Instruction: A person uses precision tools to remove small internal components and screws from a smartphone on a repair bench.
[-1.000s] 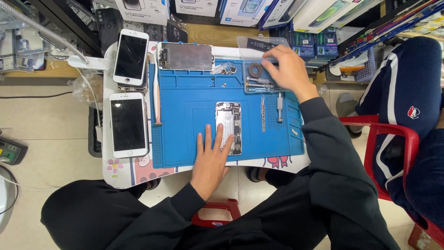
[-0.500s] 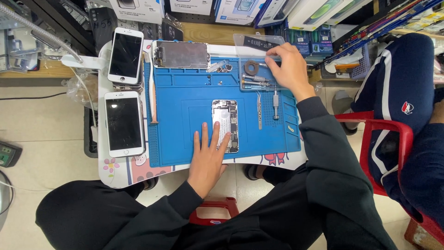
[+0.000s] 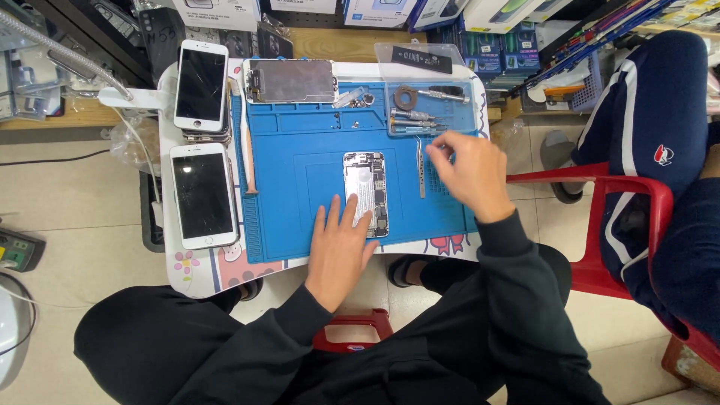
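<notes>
Two hands over blue mat (image 3: 315, 157) on white table (image 3: 196, 266), tiled floor; left fingers (image 3: 341, 214) spread, right's unclear.

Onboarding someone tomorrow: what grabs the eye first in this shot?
The blue repair mat fills the small white table, with an opened phone at its centre, steadied by the left hand. The right hand hovers by the tweezers. Two white phones lie left of the mat.
</notes>
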